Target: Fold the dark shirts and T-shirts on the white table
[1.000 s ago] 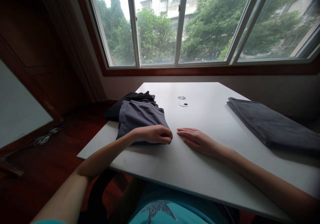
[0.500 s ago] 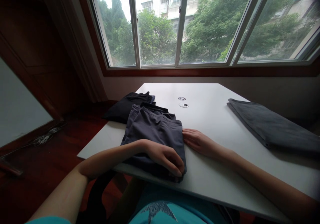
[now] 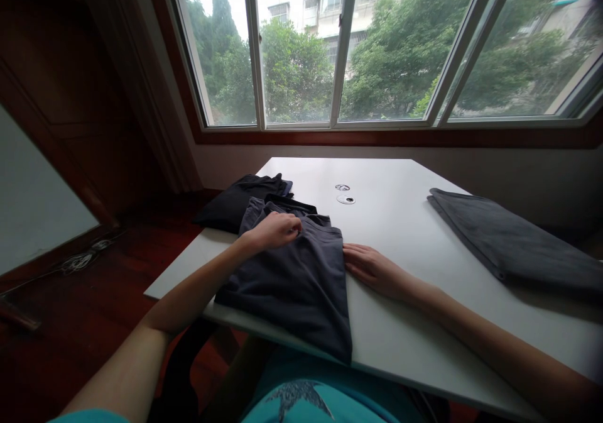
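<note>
A dark grey-purple folded garment, which looks like trousers (image 3: 301, 291), lies on the white table (image 3: 400, 222) right in front of me. Its near edge reaches the table's front edge. Over its upper part is my left hand (image 3: 277, 228), fingers curled in toward the thumb; whether any cloth is between them is hidden. My right hand (image 3: 370, 266) rests flat on the table at the garment's right side, fingers stretched out and their tips touching its edge.
A black folded pile of clothing (image 3: 235, 203) lies at the left edge, touching the garment. A charcoal folded garment (image 3: 513, 241) lies on the right. Two round cable holes (image 3: 345, 200) are in the tabletop. Behind stands a wide window (image 3: 296, 71).
My left hand has moved from the garment's near right corner up and away to its upper part. The garment's near edge now spreads lower and wider. My right hand stayed put.
</note>
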### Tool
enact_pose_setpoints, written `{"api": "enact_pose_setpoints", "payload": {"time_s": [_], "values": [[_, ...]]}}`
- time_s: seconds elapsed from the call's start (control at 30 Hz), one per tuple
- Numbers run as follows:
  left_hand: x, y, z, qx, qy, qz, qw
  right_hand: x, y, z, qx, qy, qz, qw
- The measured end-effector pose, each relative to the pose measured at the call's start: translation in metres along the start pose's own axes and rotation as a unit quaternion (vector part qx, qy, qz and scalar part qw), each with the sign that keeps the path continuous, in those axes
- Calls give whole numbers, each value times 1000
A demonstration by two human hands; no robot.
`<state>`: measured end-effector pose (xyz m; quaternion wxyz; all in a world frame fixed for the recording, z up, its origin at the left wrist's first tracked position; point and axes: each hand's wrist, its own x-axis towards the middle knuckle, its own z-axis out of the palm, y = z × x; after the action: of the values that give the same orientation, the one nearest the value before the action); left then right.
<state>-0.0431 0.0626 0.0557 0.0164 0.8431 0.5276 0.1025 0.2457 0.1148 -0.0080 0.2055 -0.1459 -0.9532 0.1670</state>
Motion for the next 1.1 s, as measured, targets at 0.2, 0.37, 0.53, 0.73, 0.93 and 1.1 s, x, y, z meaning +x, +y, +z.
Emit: {"api": "enact_pose_setpoints", "payload": {"time_s": [0.2,0.37,0.53,0.73,0.93,1.1], "values": [[-6,-42,-10,133,38,-177,974,-2,5,3,-12,14,22,1000],[-11,-74,-10,99,-20,-303,948,-3,10,3,17,22,38,999],[-5,-85,0,49,16,-213,976,7,35,-2,81,17,128,988],[4,-89,7,11,68,-137,988,55,74,-16,122,10,264,957],[10,-94,5,-99,68,-134,984,109,75,-18,204,-39,326,922],[9,-98,-11,-203,-5,-121,972,121,77,-16,252,-65,365,894]]}}
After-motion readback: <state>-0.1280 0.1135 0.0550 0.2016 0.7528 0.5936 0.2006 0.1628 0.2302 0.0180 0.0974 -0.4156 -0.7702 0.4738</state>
